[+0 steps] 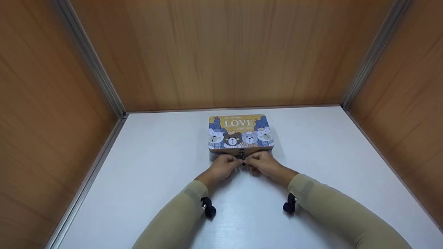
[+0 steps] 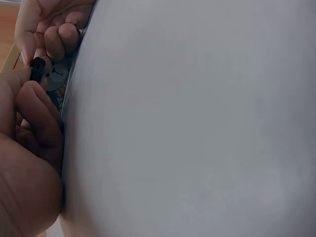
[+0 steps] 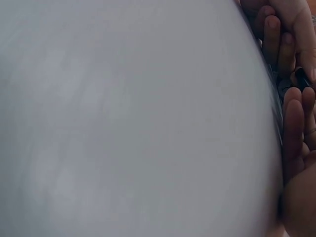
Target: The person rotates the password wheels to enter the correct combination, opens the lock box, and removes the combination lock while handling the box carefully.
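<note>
A rectangular tin box [image 1: 238, 133] with cartoon bears and the word LOVE on its lid stands closed on the white table [image 1: 166, 145]. At the middle of its front is a dark metal clasp [image 1: 241, 153]. Just below the clasp, a small black lock [image 2: 37, 69] sits between the fingertips of both hands. My left hand [image 1: 223, 166] pinches it from the left, and my right hand [image 1: 266, 164] pinches it from the right. In the right wrist view the black lock [image 3: 301, 77] shows only partly, since fingers cover much of it.
Wood-grain panels rise at the back [image 1: 221, 55], left [image 1: 45, 103] and right [image 1: 405, 86], joined by metal corner strips. The tin box is near the table's back edge. Small black devices hang at the left cuff [image 1: 208, 207] and right cuff [image 1: 289, 204].
</note>
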`<state>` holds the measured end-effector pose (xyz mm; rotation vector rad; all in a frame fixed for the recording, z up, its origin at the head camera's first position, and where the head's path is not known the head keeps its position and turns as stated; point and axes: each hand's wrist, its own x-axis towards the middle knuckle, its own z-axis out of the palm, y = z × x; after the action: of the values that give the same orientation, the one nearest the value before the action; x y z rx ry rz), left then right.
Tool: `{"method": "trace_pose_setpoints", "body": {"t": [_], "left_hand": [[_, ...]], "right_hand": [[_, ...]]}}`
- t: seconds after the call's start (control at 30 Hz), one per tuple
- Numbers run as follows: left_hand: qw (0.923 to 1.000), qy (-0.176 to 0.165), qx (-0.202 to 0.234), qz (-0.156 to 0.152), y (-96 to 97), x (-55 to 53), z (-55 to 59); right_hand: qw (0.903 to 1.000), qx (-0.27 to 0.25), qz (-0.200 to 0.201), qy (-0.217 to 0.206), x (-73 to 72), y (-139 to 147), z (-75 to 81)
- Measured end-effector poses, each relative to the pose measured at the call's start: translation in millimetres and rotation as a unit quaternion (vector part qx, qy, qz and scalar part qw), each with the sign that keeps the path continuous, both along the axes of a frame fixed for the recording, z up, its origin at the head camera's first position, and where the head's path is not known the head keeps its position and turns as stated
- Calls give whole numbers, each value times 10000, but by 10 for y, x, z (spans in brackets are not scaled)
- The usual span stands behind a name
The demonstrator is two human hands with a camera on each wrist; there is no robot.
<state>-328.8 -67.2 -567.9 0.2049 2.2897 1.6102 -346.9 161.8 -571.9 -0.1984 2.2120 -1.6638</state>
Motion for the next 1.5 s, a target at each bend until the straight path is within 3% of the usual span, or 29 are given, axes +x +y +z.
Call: {"method": "trace_pose_setpoints", "body": {"t": [0.27,0.53,1.0,1.23,1.5], "left_hand": [[9999,116,10,-3,-1,-8,-28],[10000,35,-19,3,-8,-5,-23],[9999,3,24,104,10,2,-17],[9996,-23,278,-9,6,20,3],[9996,-55,288,-1,3,11,-10]], "right_hand": [[9999,-154,-4,-7,12,-10,-1],[10000,34,39,22,3,-16,12],[9997,-121,-21,-193,9,-21,46],[9995,-298,-60,-126,6,-14,25],[10000,-27,-11,-44,20,-18,33]]}}
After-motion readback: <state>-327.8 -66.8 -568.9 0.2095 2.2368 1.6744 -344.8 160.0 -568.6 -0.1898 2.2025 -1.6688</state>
